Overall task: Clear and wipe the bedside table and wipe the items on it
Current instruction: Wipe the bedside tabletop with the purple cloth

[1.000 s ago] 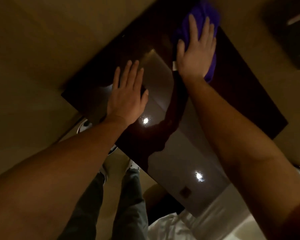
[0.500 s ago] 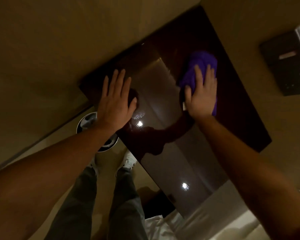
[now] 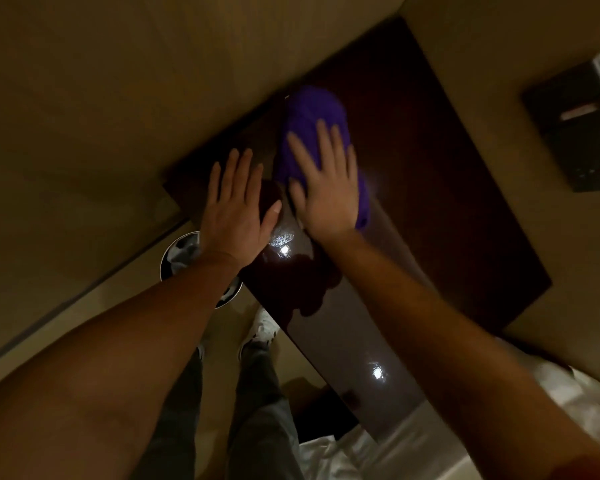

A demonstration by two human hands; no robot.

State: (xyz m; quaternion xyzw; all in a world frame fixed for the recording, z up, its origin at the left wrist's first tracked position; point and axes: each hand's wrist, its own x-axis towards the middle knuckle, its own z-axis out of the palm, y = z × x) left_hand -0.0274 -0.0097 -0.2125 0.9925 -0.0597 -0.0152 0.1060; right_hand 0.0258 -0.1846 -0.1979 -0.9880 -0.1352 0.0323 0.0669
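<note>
The bedside table (image 3: 430,216) has a dark, glossy top that reflects ceiling lights. A purple cloth (image 3: 312,119) lies on its far left part, close to the wall. My right hand (image 3: 326,188) presses flat on the cloth with fingers spread, covering its near half. My left hand (image 3: 236,206) rests flat on the table's left edge, fingers apart and holding nothing, its thumb nearly touching my right hand. No other items show on the tabletop.
A round waste bin (image 3: 184,254) stands on the floor left of the table, partly behind my left forearm. A dark wall switch panel (image 3: 575,129) is at the right. White bedding (image 3: 343,455) lies at the bottom right. My legs and shoes (image 3: 260,327) are below.
My right hand has slid the purple cloth leftward across the table toward my left hand. The left hand has stayed planted on the table's left edge. The view has shifted.
</note>
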